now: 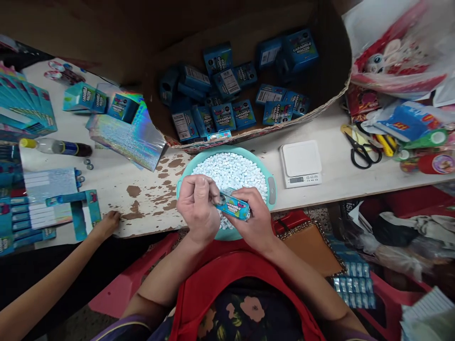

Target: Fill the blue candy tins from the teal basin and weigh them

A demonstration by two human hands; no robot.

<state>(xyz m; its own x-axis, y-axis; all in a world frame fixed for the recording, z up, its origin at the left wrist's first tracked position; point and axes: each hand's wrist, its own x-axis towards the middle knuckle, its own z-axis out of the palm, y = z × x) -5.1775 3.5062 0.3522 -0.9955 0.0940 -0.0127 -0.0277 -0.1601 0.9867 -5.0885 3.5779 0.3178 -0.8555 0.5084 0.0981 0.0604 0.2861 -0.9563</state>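
Your right hand (255, 218) was closed around a small blue box (233, 207), held over the teal bowl (188, 166) of white pellets (231, 170) on the worktop (341, 175); your left hand (199, 206) had fingers curled at the box's left end, couldn't tell if it gripped anything; white scale (301, 161) sat right of the bowl, cardboard carton (327, 71) beyond it

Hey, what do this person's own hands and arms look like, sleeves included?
The left hand and right hand are ungloved; the forearms are bare, no watch or bracelet visible. The left sleeve is short and dark purple with a yellowish stripe.
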